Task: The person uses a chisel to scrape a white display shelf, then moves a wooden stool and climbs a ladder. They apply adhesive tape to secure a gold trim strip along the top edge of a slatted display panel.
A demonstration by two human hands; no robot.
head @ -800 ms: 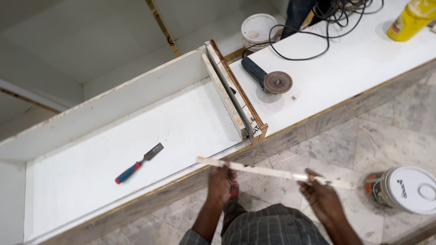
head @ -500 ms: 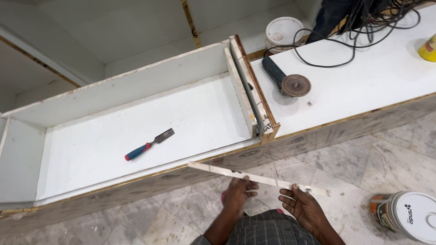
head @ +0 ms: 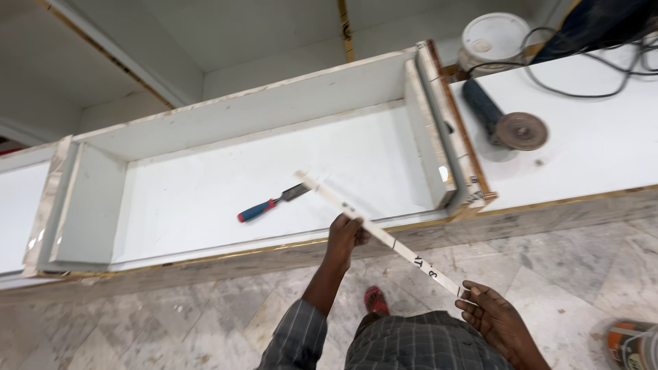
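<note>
— How was the thin white strip (head: 384,235) best handled?

— It was best kept level and supported at two points, its far tip lying over the open white cabinet (head: 205,199), near the chisel (head: 273,203).

— And the hands?

— The left hand (head: 345,235) was closed around the middle, arm extended; the right hand (head: 495,316) pinched the near end — wrist low.

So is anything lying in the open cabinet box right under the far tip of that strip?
Yes: a chisel with a red and blue handle lies on the white floor, just left of the thin white strip's far tip.
</note>
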